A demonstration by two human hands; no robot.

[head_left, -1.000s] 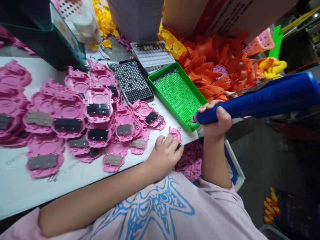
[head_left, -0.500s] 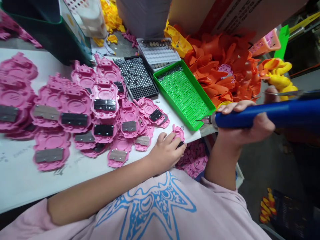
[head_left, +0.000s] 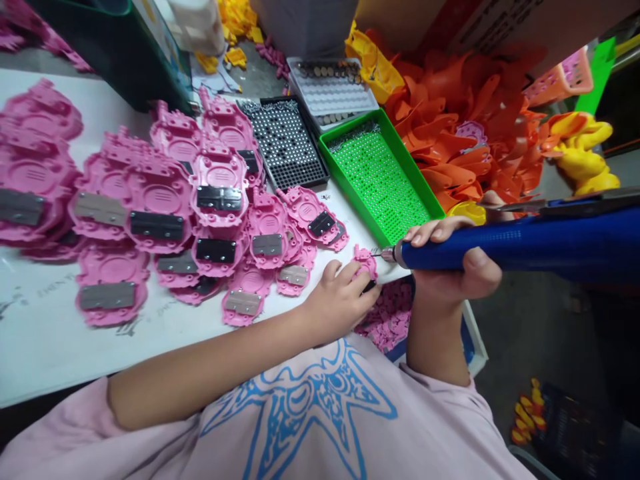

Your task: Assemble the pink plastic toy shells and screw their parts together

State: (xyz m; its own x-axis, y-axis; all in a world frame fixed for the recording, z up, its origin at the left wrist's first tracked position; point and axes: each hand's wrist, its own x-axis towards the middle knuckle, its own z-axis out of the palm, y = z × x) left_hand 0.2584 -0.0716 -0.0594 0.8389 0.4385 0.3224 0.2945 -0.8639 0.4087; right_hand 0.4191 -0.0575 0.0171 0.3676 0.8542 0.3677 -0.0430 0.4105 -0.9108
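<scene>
My left hand [head_left: 343,297] is closed over a pink plastic casing [head_left: 367,261] at the table's front edge, its fingers covering most of the part. A bit of black cover shows under the fingertips. In my right hand [head_left: 457,267] is a blue electric screwdriver [head_left: 505,243], held nearly level with its bit pointing left. The bit's tip is at the upper side of the held casing; whether it touches cannot be made out. Behind the bit stands a green tray [head_left: 387,193] of small screws in a perforated plate.
Stacked pink casings [head_left: 160,200] with black or grey covers spread over the left of the table. A black screw tray [head_left: 295,177], a white tray [head_left: 333,90] and a dark green bin [head_left: 115,53] stand behind. Orange parts [head_left: 445,133] are heaped at right; more pink parts [head_left: 387,317] lie below the edge.
My right hand has brought the screwdriver left and slightly down, its bit going from the green tray's near corner to the pink casing. My left hand stays on the casing. The view has shifted slightly.
</scene>
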